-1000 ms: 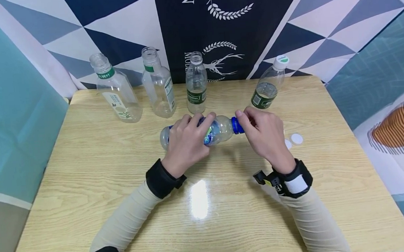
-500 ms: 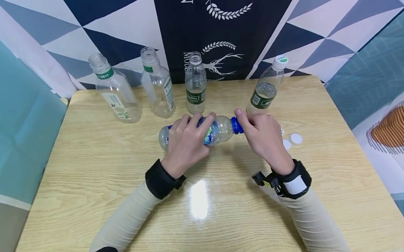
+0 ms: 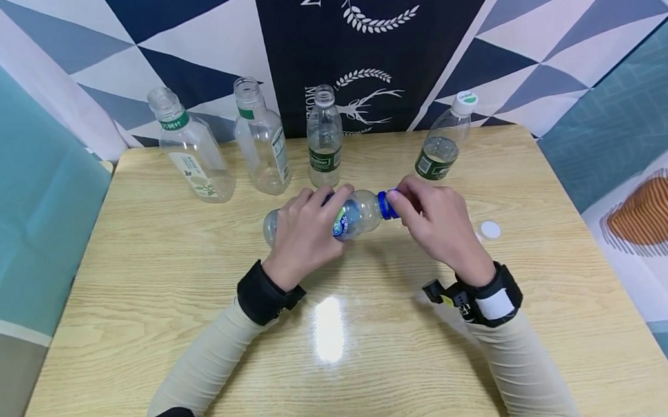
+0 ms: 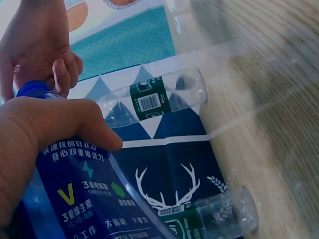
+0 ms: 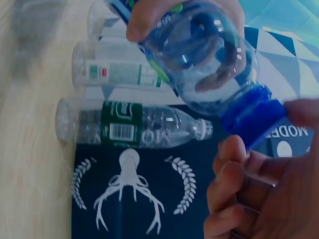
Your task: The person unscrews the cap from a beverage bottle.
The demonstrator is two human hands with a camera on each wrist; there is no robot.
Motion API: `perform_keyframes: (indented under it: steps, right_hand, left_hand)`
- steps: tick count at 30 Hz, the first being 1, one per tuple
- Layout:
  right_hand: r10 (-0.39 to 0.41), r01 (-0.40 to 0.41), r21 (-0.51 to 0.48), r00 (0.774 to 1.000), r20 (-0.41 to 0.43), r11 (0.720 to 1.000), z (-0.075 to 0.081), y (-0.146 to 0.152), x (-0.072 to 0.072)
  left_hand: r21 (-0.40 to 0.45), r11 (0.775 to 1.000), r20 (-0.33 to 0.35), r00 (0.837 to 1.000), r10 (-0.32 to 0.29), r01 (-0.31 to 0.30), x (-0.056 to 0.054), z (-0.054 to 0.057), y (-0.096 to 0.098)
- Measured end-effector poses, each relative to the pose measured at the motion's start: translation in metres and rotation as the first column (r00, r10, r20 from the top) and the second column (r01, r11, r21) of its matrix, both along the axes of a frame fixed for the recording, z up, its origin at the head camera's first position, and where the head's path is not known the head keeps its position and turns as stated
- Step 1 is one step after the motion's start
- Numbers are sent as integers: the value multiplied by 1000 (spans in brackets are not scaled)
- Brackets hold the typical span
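Observation:
My left hand (image 3: pixel 306 233) grips the body of a clear plastic bottle (image 3: pixel 363 211) with a blue label, held on its side above the table. The bottle's neck points right. My right hand (image 3: pixel 440 224) pinches its blue cap (image 5: pixel 256 119) between thumb and fingertips; in the right wrist view the cap sits at the bottle's mouth. Printed text shows on the blue label (image 4: pixel 94 199) in the left wrist view, where the left thumb crosses the bottle's shoulder. Part of the label is hidden under the left hand.
Along the back edge stand two tall uncapped bottles (image 3: pixel 199 156) (image 3: pixel 262 142), a smaller uncapped green-labelled bottle (image 3: pixel 325 141), and a green-labelled bottle (image 3: pixel 442 139) with a white cap. A loose white cap (image 3: pixel 490 230) lies beside the right hand on the wooden table (image 3: pixel 380 373).
The right hand has turned about the blue cap: its thumb swung up and away, then came back down over the cap. The bottle has shifted slightly left; the left hand keeps its grip.

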State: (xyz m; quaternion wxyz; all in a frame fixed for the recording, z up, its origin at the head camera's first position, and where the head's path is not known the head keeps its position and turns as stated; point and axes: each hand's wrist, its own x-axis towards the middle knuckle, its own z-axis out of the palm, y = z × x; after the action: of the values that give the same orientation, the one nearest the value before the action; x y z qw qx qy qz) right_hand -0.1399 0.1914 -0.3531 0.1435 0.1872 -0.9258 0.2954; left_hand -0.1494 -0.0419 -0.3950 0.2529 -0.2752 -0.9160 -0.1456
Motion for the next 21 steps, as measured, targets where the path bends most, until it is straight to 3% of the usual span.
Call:
perform_keyframes:
  steps: [5, 11, 16, 21]
  right_hand:
    - [-67, 68, -61, 998, 19, 996, -2, -4, -1]
    - [-150, 156, -68, 984, 94, 985, 0, -5, 1]
    - [-94, 106, -100, 989, 116, 989, 1, -4, 1]
    - [-42, 45, -64, 998, 41, 997, 1, 1, -1]
  left_hand:
    - [-9, 1000, -46, 999, 22, -22, 0, 0, 1]
    - [-13, 999, -95, 995, 35, -36, 1, 1, 2]
    - [-1, 1000, -78, 997, 29, -29, 1, 2, 2]
    - [37, 999, -1, 1000, -11, 12, 0, 2, 1]
